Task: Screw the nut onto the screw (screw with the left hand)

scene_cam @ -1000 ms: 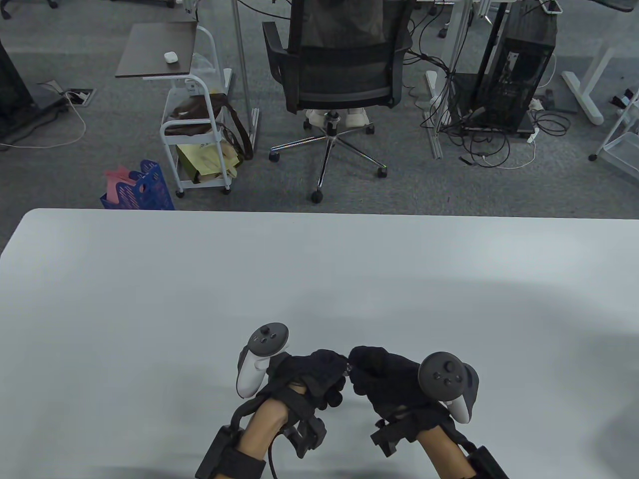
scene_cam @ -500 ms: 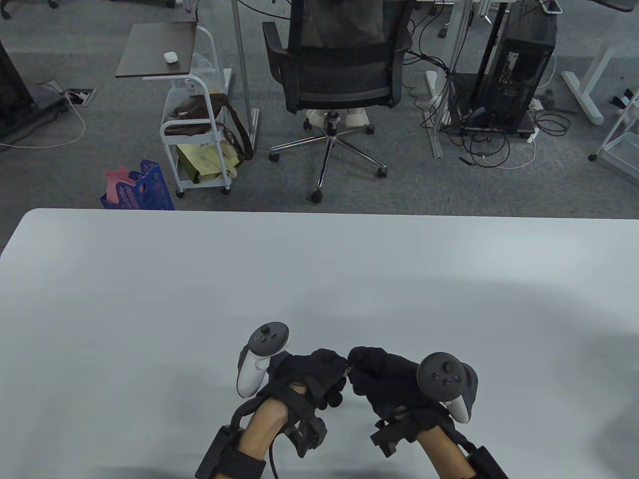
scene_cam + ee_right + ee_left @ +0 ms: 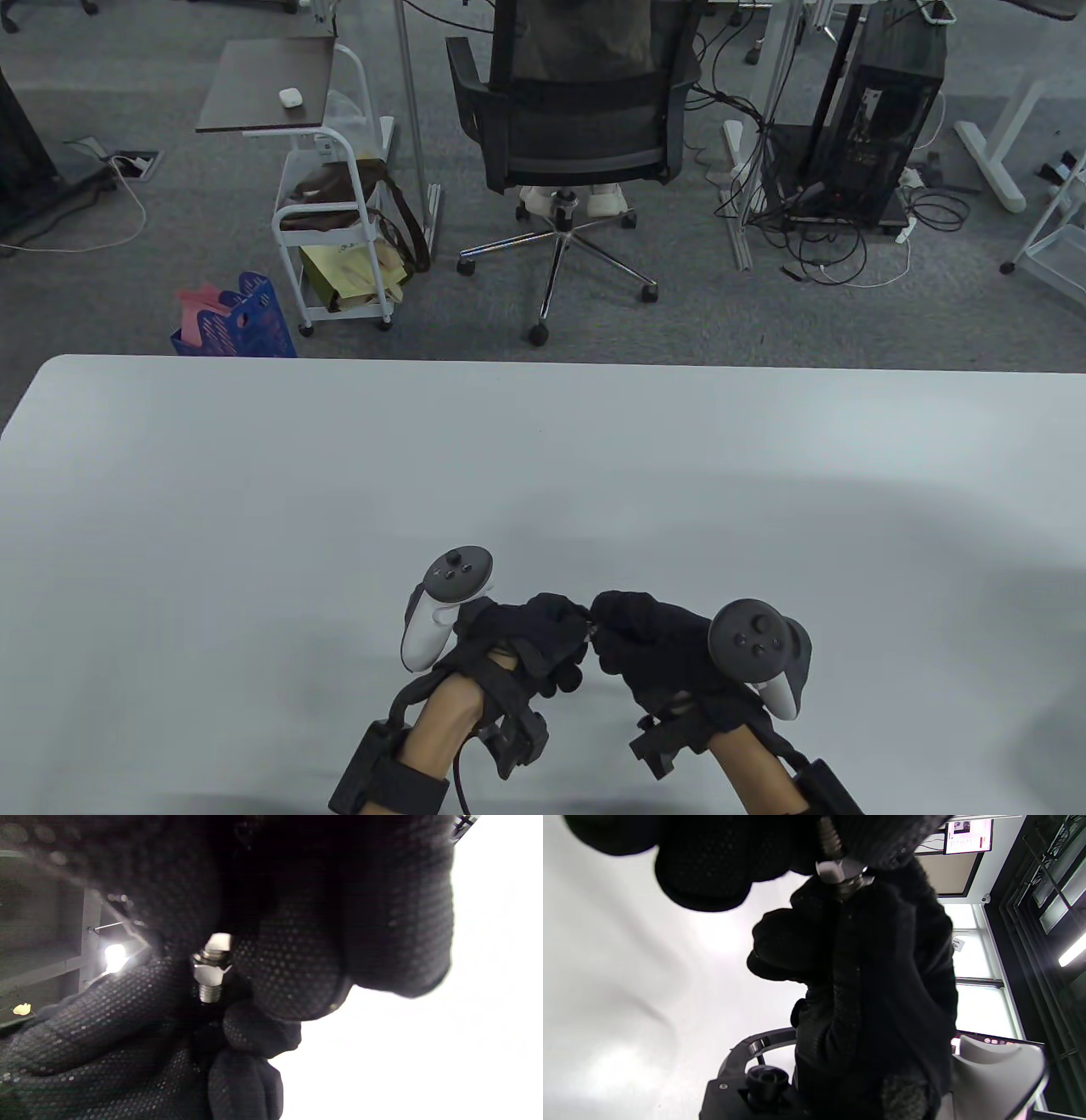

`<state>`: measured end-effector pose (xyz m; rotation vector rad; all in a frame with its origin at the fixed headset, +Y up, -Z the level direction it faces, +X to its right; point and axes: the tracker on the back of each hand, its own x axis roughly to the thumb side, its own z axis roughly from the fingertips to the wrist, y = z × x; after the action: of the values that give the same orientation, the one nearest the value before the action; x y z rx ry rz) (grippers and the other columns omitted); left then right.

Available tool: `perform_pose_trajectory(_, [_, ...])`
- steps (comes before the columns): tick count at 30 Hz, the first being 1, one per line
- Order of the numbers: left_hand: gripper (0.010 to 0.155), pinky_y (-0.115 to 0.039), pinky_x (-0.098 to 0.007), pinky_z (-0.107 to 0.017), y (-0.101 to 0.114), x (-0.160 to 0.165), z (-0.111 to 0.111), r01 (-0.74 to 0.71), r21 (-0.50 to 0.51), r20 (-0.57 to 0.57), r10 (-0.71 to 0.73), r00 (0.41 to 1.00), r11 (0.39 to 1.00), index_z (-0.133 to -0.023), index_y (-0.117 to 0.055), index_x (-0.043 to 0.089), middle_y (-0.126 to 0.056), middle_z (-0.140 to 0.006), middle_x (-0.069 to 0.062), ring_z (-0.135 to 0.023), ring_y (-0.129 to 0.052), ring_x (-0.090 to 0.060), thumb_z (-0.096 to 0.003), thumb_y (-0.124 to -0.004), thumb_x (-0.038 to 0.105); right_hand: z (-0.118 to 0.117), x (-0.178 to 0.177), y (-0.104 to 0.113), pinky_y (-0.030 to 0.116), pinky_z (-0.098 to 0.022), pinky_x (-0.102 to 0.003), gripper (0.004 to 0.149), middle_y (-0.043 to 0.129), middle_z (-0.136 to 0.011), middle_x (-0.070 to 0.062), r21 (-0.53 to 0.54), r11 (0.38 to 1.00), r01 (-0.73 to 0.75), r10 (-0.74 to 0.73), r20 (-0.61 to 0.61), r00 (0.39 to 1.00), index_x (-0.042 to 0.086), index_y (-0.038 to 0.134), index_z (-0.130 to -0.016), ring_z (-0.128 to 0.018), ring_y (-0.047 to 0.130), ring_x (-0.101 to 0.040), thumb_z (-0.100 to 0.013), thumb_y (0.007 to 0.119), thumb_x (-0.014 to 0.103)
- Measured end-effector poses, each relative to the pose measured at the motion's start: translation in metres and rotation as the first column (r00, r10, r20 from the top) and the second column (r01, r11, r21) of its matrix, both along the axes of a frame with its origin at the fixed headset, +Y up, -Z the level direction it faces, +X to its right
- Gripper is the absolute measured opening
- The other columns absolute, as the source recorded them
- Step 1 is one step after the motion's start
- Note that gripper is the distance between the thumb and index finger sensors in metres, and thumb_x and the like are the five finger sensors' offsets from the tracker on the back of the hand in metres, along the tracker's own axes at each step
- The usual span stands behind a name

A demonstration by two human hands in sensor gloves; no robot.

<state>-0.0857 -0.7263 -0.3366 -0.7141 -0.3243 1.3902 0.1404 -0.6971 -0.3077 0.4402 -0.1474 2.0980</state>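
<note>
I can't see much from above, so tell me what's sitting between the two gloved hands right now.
The nut on the screw, pinched where the left hand and right hand meet. The wrist views show it; the table view barely does.

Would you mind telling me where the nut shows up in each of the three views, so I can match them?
Table view: a tiny glint between the fingertips of the left hand and right hand; the nut cannot be made out.
Left wrist view: nut at top centre, threads above it.
Right wrist view: nut left of centre on the screw.
Shared landmark: the black gloved fingers around it.
</note>
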Motion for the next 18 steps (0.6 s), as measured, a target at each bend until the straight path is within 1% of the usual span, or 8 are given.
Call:
perform_pose_trajectory(1, [0.061, -0.071, -0.055, -0.043, -0.0005, -0.0006, 0.0001, -0.009, 0.000, -0.013, 0.009, 1.000, 1.000, -0.097, -0.060, 0.005, -0.074, -0.084, -0.026, -0.057, -0.088, -0.043, -0.0469, -0.069, 0.039, 0.0000, 0.0002, 0.0002, 0.102, -0.027, -0.038, 0.045, 0.102, -0.065, -0.007, 0.001, 1.000, -0.001, 0.001, -0.001, 1.000, 0.018, 0.086, -0.075, -0.036, 0.115, -0.023, -0.033, 0.096, 0.031])
perform_pose_trajectory(2, [0.062, -0.071, -0.056, -0.042, -0.0006, -0.0013, 0.0002, -0.004, 0.005, -0.049, 0.005, 0.999, 1.000, -0.097, -0.062, 0.004, -0.076, -0.083, -0.027, -0.055, -0.089, -0.044, -0.0466, -0.069, 0.041, 0.0000, 0.0005, 0.0002, 0.102, -0.027, -0.038, 0.045, 0.102, -0.065, -0.007, 0.002, 1.000, 0.001, -0.001, 0.000, 1.000, 0.018, 0.086, -0.075, -0.036, 0.115, -0.023, -0.033, 0.096, 0.031])
perform_pose_trajectory(4, [0.061, -0.072, -0.057, -0.040, 0.0002, -0.0021, 0.0003, 0.033, 0.019, -0.078, -0.031, 0.996, 0.999, -0.093, -0.070, 0.002, -0.080, -0.079, -0.029, -0.052, -0.091, -0.046, -0.0461, -0.070, 0.040, 0.0000, 0.0004, 0.0002, 0.102, -0.027, -0.038, 0.045, 0.102, -0.065, -0.007, 0.003, 1.000, 0.003, -0.003, 0.001, 1.000, 0.018, 0.086, -0.075, -0.036, 0.115, -0.023, -0.033, 0.096, 0.031])
perform_pose_trajectory(6, [0.056, -0.073, -0.058, -0.038, 0.0012, -0.0011, -0.0003, 0.034, 0.031, -0.064, -0.032, 0.997, 0.999, -0.088, -0.077, 0.002, -0.084, -0.076, -0.028, -0.049, -0.092, -0.046, -0.0460, -0.071, 0.039, -0.0001, 0.0005, -0.0001, 0.102, -0.027, -0.038, 0.045, 0.102, -0.065, -0.007, 0.005, 1.000, -0.001, 0.001, 0.003, 1.000, 0.018, 0.086, -0.075, -0.036, 0.115, -0.023, -0.033, 0.096, 0.031])
perform_pose_trajectory(7, [0.055, -0.073, -0.057, -0.038, 0.0021, -0.0004, -0.0001, 0.031, 0.028, -0.058, -0.029, 0.998, 0.999, -0.087, -0.077, 0.002, -0.085, -0.075, -0.028, -0.048, -0.093, -0.046, -0.0460, -0.071, 0.038, -0.0002, 0.0007, 0.0000, 0.102, -0.027, -0.038, 0.045, 0.102, -0.065, -0.007, 0.005, 1.000, -0.002, 0.002, 0.001, 1.000, 0.018, 0.086, -0.075, -0.036, 0.115, -0.023, -0.033, 0.095, 0.031])
perform_pose_trajectory(11, [0.054, -0.072, -0.056, -0.041, 0.0016, 0.0003, 0.0001, 0.016, 0.007, -0.005, -0.016, 1.000, 1.000, -0.091, -0.066, 0.005, -0.077, -0.081, -0.025, -0.054, -0.089, -0.043, -0.0466, -0.070, 0.035, 0.0002, -0.0003, 0.0000, 0.102, -0.027, -0.038, 0.045, 0.102, -0.065, -0.007, 0.007, 1.000, -0.009, 0.009, -0.001, 1.000, 0.018, 0.086, -0.075, -0.036, 0.115, -0.023, -0.033, 0.096, 0.031])
perform_pose_trajectory(14, [0.063, -0.072, -0.056, -0.042, -0.0008, -0.0005, 0.0005, 0.016, 0.006, -0.051, -0.016, 0.999, 1.000, -0.096, -0.064, 0.003, -0.077, -0.083, -0.028, -0.055, -0.089, -0.045, -0.0465, -0.069, 0.041, 0.0000, 0.0000, -0.0002, 0.102, -0.027, -0.038, 0.045, 0.102, -0.065, -0.007, 0.006, 1.000, -0.009, 0.009, -0.001, 1.000, 0.018, 0.086, -0.075, -0.036, 0.115, -0.023, -0.033, 0.095, 0.032])
perform_pose_trajectory(18, [0.056, -0.073, -0.058, -0.038, 0.0014, 0.0011, 0.0004, 0.039, 0.021, -0.053, -0.037, 0.998, 0.999, -0.088, -0.077, 0.001, -0.084, -0.076, -0.028, -0.049, -0.092, -0.046, -0.0460, -0.071, 0.038, -0.0002, 0.0006, 0.0000, 0.102, -0.027, -0.038, 0.045, 0.102, -0.065, -0.007, 0.011, 1.000, -0.010, 0.010, 0.002, 1.000, 0.018, 0.086, -0.075, -0.036, 0.115, -0.023, -0.033, 0.095, 0.031])
